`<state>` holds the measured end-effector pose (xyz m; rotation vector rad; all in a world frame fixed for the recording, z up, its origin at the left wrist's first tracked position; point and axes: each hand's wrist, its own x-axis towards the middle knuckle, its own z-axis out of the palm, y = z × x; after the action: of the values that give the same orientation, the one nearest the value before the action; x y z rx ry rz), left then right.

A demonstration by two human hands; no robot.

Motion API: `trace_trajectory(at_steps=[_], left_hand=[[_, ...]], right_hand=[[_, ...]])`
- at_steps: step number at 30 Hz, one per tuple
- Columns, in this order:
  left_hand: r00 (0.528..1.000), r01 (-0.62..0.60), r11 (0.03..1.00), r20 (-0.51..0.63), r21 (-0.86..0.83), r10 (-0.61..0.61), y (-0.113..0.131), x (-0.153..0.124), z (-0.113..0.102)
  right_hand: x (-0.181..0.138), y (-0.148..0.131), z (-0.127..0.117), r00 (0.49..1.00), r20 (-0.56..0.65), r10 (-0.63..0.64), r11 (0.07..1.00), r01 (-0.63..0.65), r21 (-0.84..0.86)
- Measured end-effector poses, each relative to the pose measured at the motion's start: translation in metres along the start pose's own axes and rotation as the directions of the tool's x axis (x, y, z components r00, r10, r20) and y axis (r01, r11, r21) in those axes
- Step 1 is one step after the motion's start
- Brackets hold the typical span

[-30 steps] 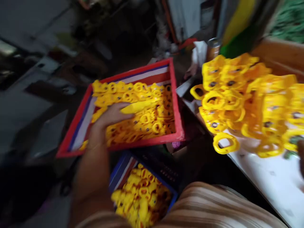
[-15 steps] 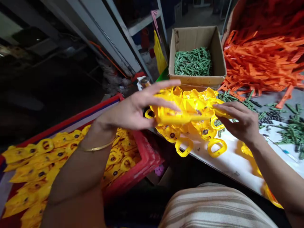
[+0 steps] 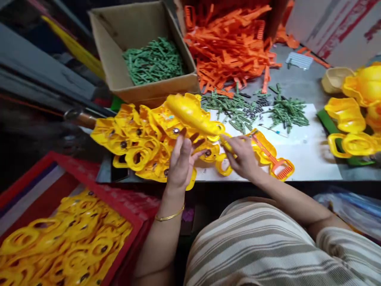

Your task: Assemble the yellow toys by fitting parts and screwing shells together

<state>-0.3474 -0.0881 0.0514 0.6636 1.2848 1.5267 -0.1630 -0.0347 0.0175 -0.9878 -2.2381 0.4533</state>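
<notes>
A red crate of yellow parts sat at seven o'clock. The left hand was spread, fingertips under a blurred yellow piece. At three o'clock of it, the right hand pinched that piece's end. Beyond lay a cardboard box of green pegs.

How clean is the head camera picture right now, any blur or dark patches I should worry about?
Head view: the yellow part above the left hand is smeared by motion; the right hand and the green pins on the white sheet look fairly sharp; the left edge by the red tray is dim; edges bend, wide-lens.
</notes>
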Motion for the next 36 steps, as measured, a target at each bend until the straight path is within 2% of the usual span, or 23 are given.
trace_trajectory(at_steps=[3,4,6,9,11,13,15,16,17,18,19,20,21,22,24,25,27,29,33,36], left_hand=[[0.991,-0.067,0.997,-0.12,-0.039,0.062,-0.012,0.006,0.035],[0.989,-0.102,0.993,-0.114,-0.063,0.094,-0.016,0.005,0.044],[0.991,-0.133,0.983,-0.017,-0.122,0.132,-0.024,0.0,0.06],[0.987,-0.032,0.991,0.155,-0.127,0.051,-0.04,-0.009,0.079],[0.98,0.052,0.996,0.196,-0.077,-0.036,-0.051,-0.013,0.092],[0.978,0.084,0.996,0.192,-0.038,-0.076,-0.06,-0.015,0.106],[0.975,0.107,0.994,0.194,-0.004,-0.104,-0.067,-0.016,0.12],[0.969,0.133,0.991,0.208,0.018,-0.134,-0.071,-0.017,0.127],[0.957,0.169,0.985,0.233,0.044,-0.175,-0.075,-0.019,0.134],[0.939,0.209,0.976,0.264,0.065,-0.219,-0.079,-0.021,0.141],[0.918,0.248,0.966,0.3,0.074,-0.258,-0.083,-0.023,0.148],[0.899,0.277,0.959,0.334,0.064,-0.283,-0.087,-0.025,0.155],[0.89,0.293,0.956,0.356,0.036,-0.286,-0.092,-0.027,0.162],[0.89,0.296,0.955,0.364,0.001,-0.276,-0.095,-0.03,0.169],[0.905,0.285,0.957,0.342,-0.047,-0.252,-0.101,-0.034,0.182],[0.91,0.286,0.957,0.325,-0.048,-0.255,-0.102,-0.036,0.186],[0.907,0.316,0.948,0.303,-0.031,-0.292,-0.104,-0.039,0.193],[0.895,0.354,0.934,0.302,-0.034,-0.329,-0.105,-0.04,0.195],[0.876,0.391,0.919,0.325,-0.048,-0.356,-0.109,-0.04,0.196],[0.883,0.385,0.923,0.289,0.0,-0.369,-0.114,-0.042,0.196]], right_hand=[[-0.028,-0.005,0.001,0.996,0.052,-0.075,0.996,0.077,-0.05],[-0.038,-0.004,-0.003,0.994,0.036,-0.099,0.993,0.101,-0.056],[-0.06,0.003,-0.017,0.992,-0.019,-0.124,0.99,0.122,-0.065],[-0.092,0.019,-0.048,0.993,-0.032,-0.112,0.989,0.109,-0.099],[-0.111,0.029,-0.075,0.993,0.046,-0.108,0.989,0.112,-0.093],[-0.125,0.04,-0.106,0.989,0.079,-0.127,0.991,0.13,-0.031],[-0.132,0.054,-0.135,0.997,-0.03,-0.071,0.994,0.073,0.075],[-0.133,0.063,-0.146,0.993,-0.111,0.037,0.988,-0.02,0.155],[-0.133,0.072,-0.154,0.97,-0.149,0.191,0.951,-0.146,0.272],[-0.131,0.08,-0.158,0.926,-0.109,0.362,0.862,-0.287,0.418],[-0.129,0.088,-0.157,0.864,0.02,0.503,0.708,-0.425,0.565],[-0.127,0.094,-0.152,0.795,0.218,0.566,0.505,-0.543,0.671],[-0.126,0.097,-0.145,0.732,0.42,0.537,0.287,-0.627,0.724],[-0.125,0.098,-0.136,0.686,0.569,0.454,0.101,-0.674,0.732],[-0.127,0.093,-0.118,0.649,0.691,0.317,-0.152,-0.685,0.713],[-0.128,0.089,-0.111,0.648,0.711,0.274,-0.227,-0.675,0.702],[-0.133,0.082,-0.103,0.66,0.718,0.222,-0.303,-0.653,0.694],[-0.137,0.078,-0.102,0.668,0.72,0.189,-0.318,-0.652,0.688],[-0.141,0.078,-0.103,0.644,0.733,0.22,-0.279,-0.678,0.679],[-0.141,0.074,-0.1,0.637,0.695,0.333,-0.233,-0.659,0.715]])
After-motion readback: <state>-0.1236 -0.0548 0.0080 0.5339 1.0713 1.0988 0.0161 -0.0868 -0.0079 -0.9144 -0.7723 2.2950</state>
